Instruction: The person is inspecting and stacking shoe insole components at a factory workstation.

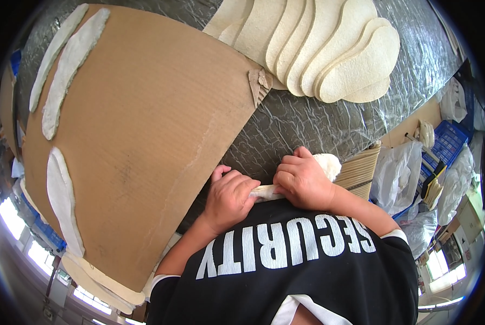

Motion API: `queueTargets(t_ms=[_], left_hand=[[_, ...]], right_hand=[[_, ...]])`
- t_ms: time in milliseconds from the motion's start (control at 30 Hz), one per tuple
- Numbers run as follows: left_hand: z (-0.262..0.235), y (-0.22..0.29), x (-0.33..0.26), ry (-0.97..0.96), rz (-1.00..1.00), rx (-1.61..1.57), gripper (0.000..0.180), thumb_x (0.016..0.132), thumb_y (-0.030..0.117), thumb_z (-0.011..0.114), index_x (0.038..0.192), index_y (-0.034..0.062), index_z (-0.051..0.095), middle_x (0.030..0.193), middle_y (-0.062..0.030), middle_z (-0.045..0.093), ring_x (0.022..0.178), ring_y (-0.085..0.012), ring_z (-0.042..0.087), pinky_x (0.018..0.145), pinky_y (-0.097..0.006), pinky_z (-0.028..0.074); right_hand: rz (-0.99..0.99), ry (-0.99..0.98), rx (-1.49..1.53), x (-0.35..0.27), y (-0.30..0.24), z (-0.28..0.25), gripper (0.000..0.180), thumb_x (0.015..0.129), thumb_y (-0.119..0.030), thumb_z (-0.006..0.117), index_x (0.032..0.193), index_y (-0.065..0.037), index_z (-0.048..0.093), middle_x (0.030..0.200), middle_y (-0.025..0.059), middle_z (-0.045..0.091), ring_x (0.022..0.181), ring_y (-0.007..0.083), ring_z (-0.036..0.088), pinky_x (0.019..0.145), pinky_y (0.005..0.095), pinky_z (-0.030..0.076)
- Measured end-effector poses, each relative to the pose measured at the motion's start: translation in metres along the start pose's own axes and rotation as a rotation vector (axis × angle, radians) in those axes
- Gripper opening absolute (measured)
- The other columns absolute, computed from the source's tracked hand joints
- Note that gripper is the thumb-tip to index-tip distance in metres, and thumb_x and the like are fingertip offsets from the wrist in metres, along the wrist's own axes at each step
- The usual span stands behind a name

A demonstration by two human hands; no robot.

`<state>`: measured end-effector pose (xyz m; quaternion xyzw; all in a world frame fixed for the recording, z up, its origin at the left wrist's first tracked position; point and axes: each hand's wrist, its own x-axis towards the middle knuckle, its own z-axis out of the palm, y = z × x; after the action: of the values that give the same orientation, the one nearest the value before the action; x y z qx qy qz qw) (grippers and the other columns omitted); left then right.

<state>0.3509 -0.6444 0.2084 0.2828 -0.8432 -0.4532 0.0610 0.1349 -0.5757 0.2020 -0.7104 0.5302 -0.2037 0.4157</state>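
Observation:
Both hands are closed on a cream, fleecy insole-shaped piece (327,163) at the near edge of the table. My left hand (229,197) grips its narrow end, which shows between the hands. My right hand (302,181) covers the middle, and the rounded end sticks out past its knuckles. Most of the piece is hidden under my fingers. A big brown cardboard sheet (139,135) lies just left of my hands. Several white fleecy strips (63,195) rest along its left edge.
A fanned stack of cream insole-shaped pieces (329,49) lies at the far side of the table, which is wrapped in grey crinkled film (307,122). To the right are a pile of cardboard sheets (361,168), white plastic bags (399,173) and a blue crate (448,141).

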Motion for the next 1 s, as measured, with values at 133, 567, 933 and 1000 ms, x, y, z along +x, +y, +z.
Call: queueTargets(t_ms=[133,567,933,1000], left_hand=[[0.004,-0.002,0.001,-0.013,-0.026,-0.046,0.024,0.062,0.006,0.072,0.084,0.0067,0.062,0.077,-0.0054,0.063,0.073,-0.0236,0.06,0.082,-0.042,0.039],[-0.001,-0.01,0.007,0.035,0.01,-0.025,0.034,0.069,0.016,0.076,0.099,0.0046,0.063,0.092,-0.0105,0.064,0.084,-0.0261,0.062,0.088,-0.041,0.042],[0.043,-0.017,-0.02,-0.074,-0.054,0.55,0.102,0.069,0.06,0.066,0.147,0.0071,0.027,0.155,-0.0137,0.023,0.144,-0.0326,0.018,0.109,-0.066,0.01],[0.046,-0.02,-0.016,-0.021,-0.035,0.578,0.102,0.068,0.058,0.067,0.146,0.0068,0.028,0.155,-0.0132,0.022,0.144,-0.0329,0.018,0.109,-0.066,0.011]], right_hand=[[-0.026,0.002,0.036,0.003,0.001,-0.001,0.021,0.064,-0.018,0.074,0.072,-0.012,0.056,0.071,0.0004,0.055,0.072,0.0202,0.054,0.071,0.0366,0.037],[-0.053,-0.072,-0.176,0.029,0.001,-0.009,0.02,0.064,-0.025,0.071,0.071,-0.013,0.056,0.067,-0.0031,0.054,0.073,0.0182,0.053,0.074,0.0374,0.038],[0.087,-0.127,-0.545,-0.015,0.014,0.007,0.1,0.065,-0.071,0.055,0.141,-0.006,0.042,0.153,0.0081,0.03,0.144,0.0251,0.02,0.113,0.0595,0.005],[0.034,-0.053,-0.52,-0.015,0.019,0.009,0.1,0.066,-0.071,0.055,0.141,-0.006,0.041,0.153,0.0083,0.03,0.145,0.0251,0.02,0.113,0.059,0.005]])
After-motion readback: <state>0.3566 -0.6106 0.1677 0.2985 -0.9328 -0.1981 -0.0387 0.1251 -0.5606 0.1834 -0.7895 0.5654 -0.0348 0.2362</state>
